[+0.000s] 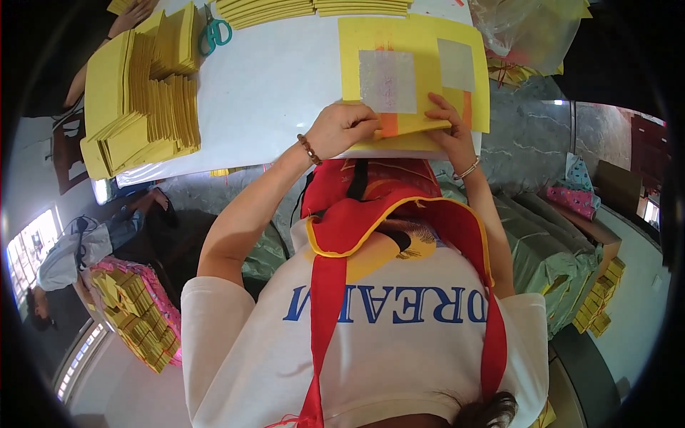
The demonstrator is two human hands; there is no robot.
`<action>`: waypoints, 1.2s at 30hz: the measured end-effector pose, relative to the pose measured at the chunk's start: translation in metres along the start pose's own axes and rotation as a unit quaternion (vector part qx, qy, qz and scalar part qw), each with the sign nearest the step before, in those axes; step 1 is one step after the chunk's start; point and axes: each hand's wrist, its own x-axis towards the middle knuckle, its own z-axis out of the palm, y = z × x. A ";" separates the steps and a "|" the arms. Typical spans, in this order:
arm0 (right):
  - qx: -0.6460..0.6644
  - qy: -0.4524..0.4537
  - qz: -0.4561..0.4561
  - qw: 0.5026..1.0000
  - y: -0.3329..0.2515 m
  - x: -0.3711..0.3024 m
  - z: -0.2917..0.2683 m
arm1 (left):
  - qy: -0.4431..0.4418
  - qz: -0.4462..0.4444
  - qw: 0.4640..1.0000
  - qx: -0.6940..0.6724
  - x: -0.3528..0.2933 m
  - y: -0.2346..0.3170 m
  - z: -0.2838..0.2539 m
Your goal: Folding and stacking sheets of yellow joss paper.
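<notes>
A yellow paper sheet (351,50) lies near the table's front edge. On it are a shiny pale square (387,80) and an orange strip. Its near edge is lifted and folded up. With fingers curled, my left hand (347,130) pinches the left end of that fold. My right hand (454,134) grips the right end, thumb near the fold and some fingers raised over the paper. Under or beside this sheet, more yellow paper with a second pale square (455,64) shows at the right; how many sheets lie there I cannot tell.
Folded yellow paper stacks (139,107) stand on the white table (267,85) at the left, beside teal-handled scissors (214,33). More folded stacks (314,7) line the far side. A clear plastic bag (528,28) is at the far right. Another person's hand (132,16) shows at the far left.
</notes>
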 end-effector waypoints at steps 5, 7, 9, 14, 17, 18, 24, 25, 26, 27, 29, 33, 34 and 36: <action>-0.022 0.025 -0.031 0.999 0.004 0.002 0.003 | 0.027 0.102 0.992 0.062 -0.007 0.001 0.007; -0.038 0.024 -0.045 0.998 0.003 0.002 0.003 | 0.016 0.088 0.993 0.074 -0.005 -0.001 0.003; -0.020 0.026 -0.028 0.999 -0.002 0.002 0.004 | 0.004 0.056 0.997 0.053 -0.002 0.000 0.000; 0.000 0.029 -0.002 1.000 -0.002 0.001 0.004 | -0.010 0.018 0.999 0.038 0.002 0.000 -0.002; 0.004 0.040 0.011 0.999 -0.003 0.002 0.007 | 0.030 0.065 0.994 0.082 -0.002 0.002 0.004; 0.017 0.045 0.012 0.999 -0.003 0.001 0.008 | 0.031 0.065 0.994 0.082 -0.005 0.005 0.008; 0.027 0.032 -0.002 0.999 -0.001 0.002 0.003 | 0.021 0.266 0.916 0.300 -0.014 0.002 0.016; 0.016 0.027 -0.001 1.000 -0.001 0.002 0.003 | 0.020 0.266 0.916 0.299 -0.014 0.003 0.016; 0.016 0.028 -0.001 0.999 -0.001 0.002 0.003 | 0.018 0.262 0.914 0.308 -0.014 0.005 0.016; 0.019 0.028 -0.002 0.999 -0.001 0.001 0.002 | 0.016 0.258 0.912 0.318 -0.014 0.007 0.016; 0.021 0.030 -0.004 0.999 0.000 0.001 0.001 | 0.010 0.258 0.913 0.317 -0.013 0.003 0.017; 0.038 0.036 0.028 0.998 -0.007 0.003 0.003 | 0.007 0.270 0.922 0.278 -0.007 -0.004 0.013; 0.047 0.043 0.038 0.997 -0.008 0.003 0.003 | 0.006 0.270 0.922 0.277 -0.006 -0.005 0.012; 0.051 0.044 0.042 0.997 -0.007 0.003 0.002 | -0.015 0.272 0.929 0.249 -0.003 -0.006 0.009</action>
